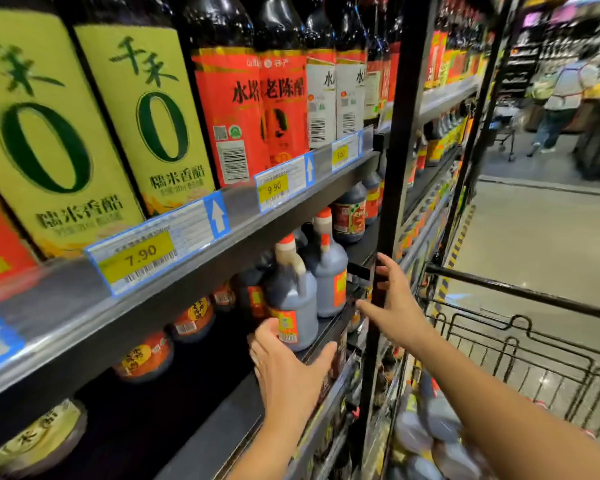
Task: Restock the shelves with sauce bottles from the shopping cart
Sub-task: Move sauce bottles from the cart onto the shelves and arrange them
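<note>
1. Left hand is spread wide and grips nothing: the fingers are nearly straight, and the thumb is splayed to the right along the front edge of the lower shelf.
2. Its fingertips reach the lower left of the front sauce jug, at the jug's orange label. They seem to touch it, but nothing curls round it.
3. That jug stands upright at the front of the lower shelf. It is dark, with a moulded handle and a red and white cap, and it sits just above and ahead of the left palm, between fingers and thumb.
4. Right hand is likewise open, fingers fanned. The upper fingers lie against the black upright post, and the thumb points left toward the shelf.
5. A second jug of the same kind stands just behind and to the right of the front one, near the right thumb but apart from it.
6. More dark sauce bottles lie in the shopping cart, low on the right under the right forearm.
7. On the upper shelf stand tall green-labelled bottles and red-labelled bottles, with price tags clipped along the rim.
</note>
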Demonstrator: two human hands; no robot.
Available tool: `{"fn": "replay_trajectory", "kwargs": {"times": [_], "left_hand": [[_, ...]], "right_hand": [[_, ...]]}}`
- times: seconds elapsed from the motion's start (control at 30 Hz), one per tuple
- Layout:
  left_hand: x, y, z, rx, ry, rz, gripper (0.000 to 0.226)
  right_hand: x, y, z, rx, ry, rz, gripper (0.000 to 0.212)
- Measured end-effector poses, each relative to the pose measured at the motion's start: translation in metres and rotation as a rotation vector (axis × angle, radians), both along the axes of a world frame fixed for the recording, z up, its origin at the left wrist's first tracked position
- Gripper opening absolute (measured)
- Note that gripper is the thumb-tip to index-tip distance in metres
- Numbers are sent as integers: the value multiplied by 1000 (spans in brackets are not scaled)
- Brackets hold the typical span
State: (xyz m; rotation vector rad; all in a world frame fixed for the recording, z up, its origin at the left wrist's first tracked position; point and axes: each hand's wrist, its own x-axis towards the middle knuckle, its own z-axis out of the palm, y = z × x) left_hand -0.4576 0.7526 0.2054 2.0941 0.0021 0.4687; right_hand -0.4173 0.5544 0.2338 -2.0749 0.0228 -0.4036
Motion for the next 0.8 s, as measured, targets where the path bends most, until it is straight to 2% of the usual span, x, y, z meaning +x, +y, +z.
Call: {"fn": "replay_trajectory", "kwargs": {"times": [0.27,0.47,0.8], "left_hand": [[-22,-63,-10,-23,-14,-347,82],[-23,-125,-48,-10,136,-576,87],[3,-221,-134,213,512,-587,92]], "right_hand": [[-73,-54,-5,-126,52,-176,68],[-127,-121,-43,-86,202,-368,66],[-168,-231,-135,-32,573,-608,60]]}}
